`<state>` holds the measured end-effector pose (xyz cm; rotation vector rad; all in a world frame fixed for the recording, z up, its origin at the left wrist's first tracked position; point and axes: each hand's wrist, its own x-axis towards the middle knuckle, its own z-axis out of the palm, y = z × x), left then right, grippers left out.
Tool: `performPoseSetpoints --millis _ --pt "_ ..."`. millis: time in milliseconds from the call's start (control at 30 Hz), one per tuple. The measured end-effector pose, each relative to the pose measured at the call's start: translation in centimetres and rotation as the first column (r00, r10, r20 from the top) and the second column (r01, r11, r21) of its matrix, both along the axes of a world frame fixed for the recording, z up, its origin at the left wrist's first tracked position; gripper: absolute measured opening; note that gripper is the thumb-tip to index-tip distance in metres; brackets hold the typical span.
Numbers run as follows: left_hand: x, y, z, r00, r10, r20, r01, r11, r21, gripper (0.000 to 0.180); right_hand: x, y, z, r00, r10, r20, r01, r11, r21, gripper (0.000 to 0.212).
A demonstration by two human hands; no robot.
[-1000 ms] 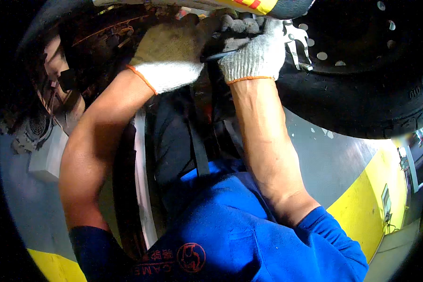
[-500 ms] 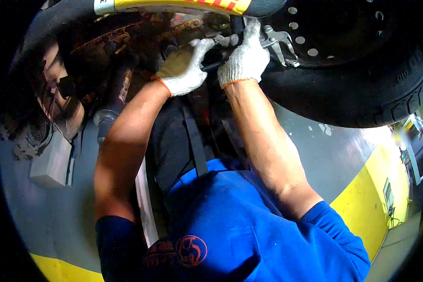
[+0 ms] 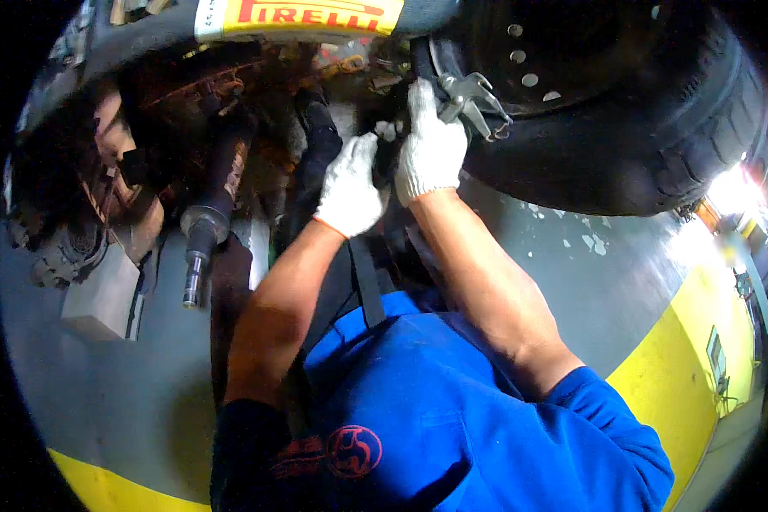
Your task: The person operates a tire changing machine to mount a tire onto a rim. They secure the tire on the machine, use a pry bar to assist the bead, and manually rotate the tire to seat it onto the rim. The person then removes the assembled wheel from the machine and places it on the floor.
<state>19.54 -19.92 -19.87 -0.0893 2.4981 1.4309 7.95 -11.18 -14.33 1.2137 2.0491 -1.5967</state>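
Note:
Both my hands wear white knitted gloves. My right hand point(image 3: 431, 154) is closed beside the wheel, its thumb side pointing up. Silver pliers with hooked jaws point(image 3: 468, 102) stick out of its grip toward the rim. Just to the left and a little lower is my left hand point(image 3: 350, 192), fingers curled together; what they hold, if anything, is hidden. A dark steel wheel with a black tyre point(image 3: 572, 166) stands to the right of the pliers, with round holes in the rim.
Across the top runs a black tyre with a yellow and red label point(image 3: 307, 17). At the left stand a dark cylindrical tool with a socket end point(image 3: 200, 247), a pale box point(image 3: 102, 299) and brownish machine parts point(image 3: 115, 188). The grey floor point(image 3: 572, 290) has yellow bands.
My left hand has come down and right, off the dark bar it was at. My right hand, still gripping the pliers, has shifted slightly left and down. The labelled tyre and wheel sit differently in view.

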Motion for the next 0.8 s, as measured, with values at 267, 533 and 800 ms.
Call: performPoseSetpoints --millis 267,533,800 --pt "-4.2 1.4 13.0 0.974 0.209 0.086 -0.224 0.848 0.481 0.059 -2.1 -0.6 12.5 0.837 0.477 -0.269 -0.413 0.872 0.263 0.021" --pt "-8.3 -4.7 21.6 0.776 -0.212 0.593 -0.626 -0.155 0.764 0.034 -8.4 -5.2 18.4 0.726 0.662 -0.188 -0.597 0.742 0.304 0.062" --pt "-6.9 -7.7 22.9 0.945 -0.041 0.326 -0.305 0.255 0.917 0.03 -8.2 -8.3 22.1 0.693 0.703 -0.159 -0.669 0.71 0.219 0.077"
